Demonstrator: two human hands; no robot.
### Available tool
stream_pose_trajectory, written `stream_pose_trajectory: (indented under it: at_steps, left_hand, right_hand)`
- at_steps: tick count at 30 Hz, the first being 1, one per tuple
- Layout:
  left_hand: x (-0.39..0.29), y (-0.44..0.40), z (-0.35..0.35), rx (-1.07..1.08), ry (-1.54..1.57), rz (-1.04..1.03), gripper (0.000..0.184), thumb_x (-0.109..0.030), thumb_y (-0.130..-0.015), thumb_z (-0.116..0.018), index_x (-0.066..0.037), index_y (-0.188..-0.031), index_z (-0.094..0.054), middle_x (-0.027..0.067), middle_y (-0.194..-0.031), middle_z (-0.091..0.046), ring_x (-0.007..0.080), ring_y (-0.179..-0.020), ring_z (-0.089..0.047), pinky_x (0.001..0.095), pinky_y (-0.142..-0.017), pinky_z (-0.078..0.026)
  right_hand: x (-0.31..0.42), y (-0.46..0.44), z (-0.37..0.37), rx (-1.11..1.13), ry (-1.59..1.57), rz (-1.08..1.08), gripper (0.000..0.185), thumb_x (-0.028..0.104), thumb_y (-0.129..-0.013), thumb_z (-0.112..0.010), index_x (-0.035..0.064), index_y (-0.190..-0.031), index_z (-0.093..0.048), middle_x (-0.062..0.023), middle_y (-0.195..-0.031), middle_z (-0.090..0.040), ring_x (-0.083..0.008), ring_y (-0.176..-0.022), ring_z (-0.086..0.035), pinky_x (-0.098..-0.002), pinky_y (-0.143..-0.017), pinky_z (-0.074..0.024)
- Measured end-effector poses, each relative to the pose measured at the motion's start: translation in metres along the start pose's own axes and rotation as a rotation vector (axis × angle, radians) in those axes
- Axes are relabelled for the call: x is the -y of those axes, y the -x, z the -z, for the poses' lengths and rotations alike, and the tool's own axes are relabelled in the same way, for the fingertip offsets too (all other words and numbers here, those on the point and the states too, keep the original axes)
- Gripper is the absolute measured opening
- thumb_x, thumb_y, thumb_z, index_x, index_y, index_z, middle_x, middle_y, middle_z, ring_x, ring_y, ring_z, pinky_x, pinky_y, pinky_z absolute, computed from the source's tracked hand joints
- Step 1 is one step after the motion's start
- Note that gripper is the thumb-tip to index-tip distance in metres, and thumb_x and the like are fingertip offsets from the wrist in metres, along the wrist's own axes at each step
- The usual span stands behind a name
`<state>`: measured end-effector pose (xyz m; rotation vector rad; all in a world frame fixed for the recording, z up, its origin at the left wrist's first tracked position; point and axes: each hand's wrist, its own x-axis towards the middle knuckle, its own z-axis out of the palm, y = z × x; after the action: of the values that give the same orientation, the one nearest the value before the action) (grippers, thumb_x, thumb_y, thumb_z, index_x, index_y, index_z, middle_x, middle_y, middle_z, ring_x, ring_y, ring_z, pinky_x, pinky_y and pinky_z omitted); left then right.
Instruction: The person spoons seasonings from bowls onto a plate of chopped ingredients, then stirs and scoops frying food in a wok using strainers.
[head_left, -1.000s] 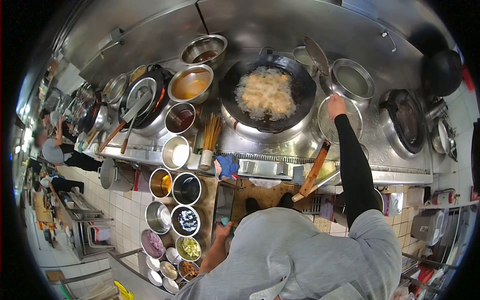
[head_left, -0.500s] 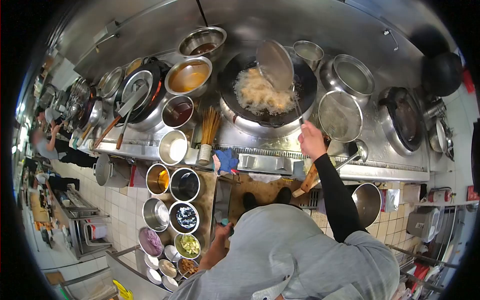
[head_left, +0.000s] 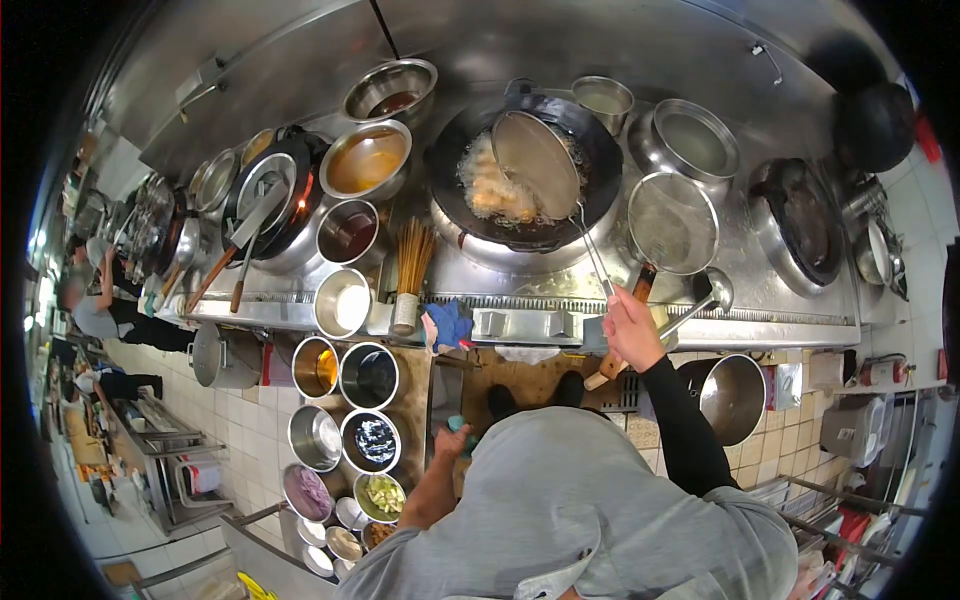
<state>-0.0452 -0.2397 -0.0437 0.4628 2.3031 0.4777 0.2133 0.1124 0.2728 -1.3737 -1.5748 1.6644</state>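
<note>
My right hand is closed around the handle of a wide skimmer, whose round head lies over the right part of the bubbling oil. Golden pieces of food fry beside it in the large black wok. Under my right hand, at the stove's front edge, are the handles of a round mesh strainer and a ladle. My left hand is low by my body, closed on a small teal thing, perhaps a cloth, mostly hidden.
Left of the wok stand bowls of liquid and a bamboo brush. Metal pots and ingredient bowls line the side counter. Another wok is at right, a large pot below. Two people stand far left.
My right hand has brought the skimmer from the wok's right side into the oil, then drawn back toward me. The skimmer head has moved left and lower. My left hand stays low.
</note>
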Motion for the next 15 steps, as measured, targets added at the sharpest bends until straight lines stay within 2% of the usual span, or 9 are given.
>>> stream_pose_trajectory:
  at_steps: [3,6,9,11,12,15]
  left_hand:
    - [0.011,-0.008,-0.004,0.052,0.023,0.0,0.095,-0.065,-0.068,-0.074,0.012,-0.12,-0.057,0.0355,-0.119,-0.061,0.0447,-0.116,-0.06,0.0465,-0.095,-0.049]
    - [0.004,-0.004,0.004,0.106,0.018,-0.003,0.099,-0.066,-0.068,-0.074,0.012,-0.125,-0.053,0.0363,-0.122,-0.059,0.0441,-0.118,-0.059,0.0465,-0.095,-0.048]
    - [0.019,-0.012,-0.007,0.099,0.025,-0.025,0.099,-0.066,-0.069,-0.074,0.011,-0.126,-0.051,0.0358,-0.122,-0.059,0.044,-0.117,-0.059,0.0463,-0.094,-0.049]
    - [0.052,-0.038,-0.028,0.122,0.054,-0.084,0.098,-0.067,-0.069,-0.073,0.011,-0.125,-0.052,0.035,-0.12,-0.06,0.0442,-0.117,-0.059,0.0461,-0.094,-0.049]
    - [0.043,-0.032,-0.022,0.096,0.056,-0.082,0.097,-0.067,-0.069,-0.073,0.01,-0.125,-0.052,0.0345,-0.12,-0.061,0.0444,-0.117,-0.059,0.0463,-0.094,-0.049]
    - [0.014,-0.004,-0.009,0.034,0.045,-0.075,0.096,-0.066,-0.07,-0.073,0.009,-0.126,-0.051,0.0335,-0.12,-0.061,0.045,-0.117,-0.059,0.0466,-0.095,-0.048]
  right_hand:
    - [-0.018,0.001,0.006,-0.04,0.096,0.179,0.044,0.027,-0.106,-0.043,0.0083,-0.145,-0.045,0.0,-0.067,-0.046,-0.0077,-0.045,-0.042,-0.0259,-0.038,-0.0361]
    - [-0.01,0.004,0.0,-0.099,0.077,0.264,0.043,0.027,-0.106,-0.043,0.0082,-0.145,-0.047,0.0004,-0.068,-0.048,-0.0062,-0.048,-0.041,-0.0252,-0.042,-0.0362]
    - [-0.021,-0.014,-0.008,-0.088,0.08,0.323,0.043,0.027,-0.106,-0.044,0.0086,-0.144,-0.048,0.001,-0.068,-0.048,-0.0054,-0.05,-0.041,-0.0247,-0.045,-0.0365]
    - [-0.003,-0.012,-0.017,-0.031,0.073,0.287,0.043,0.027,-0.105,-0.044,0.0087,-0.144,-0.048,0.0015,-0.067,-0.048,-0.006,-0.048,-0.04,-0.0253,-0.043,-0.0364]
    - [0.005,-0.012,-0.021,-0.003,0.07,0.269,0.044,0.027,-0.105,-0.045,0.0087,-0.145,-0.047,0.0017,-0.067,-0.048,-0.0063,-0.047,-0.04,-0.0256,-0.042,-0.0363]
    - [0.012,-0.018,-0.03,-0.005,0.121,0.222,0.042,0.025,-0.105,-0.044,0.0005,-0.139,-0.05,-0.0027,-0.067,-0.05,-0.0106,-0.062,-0.051,-0.0306,-0.061,-0.0449]
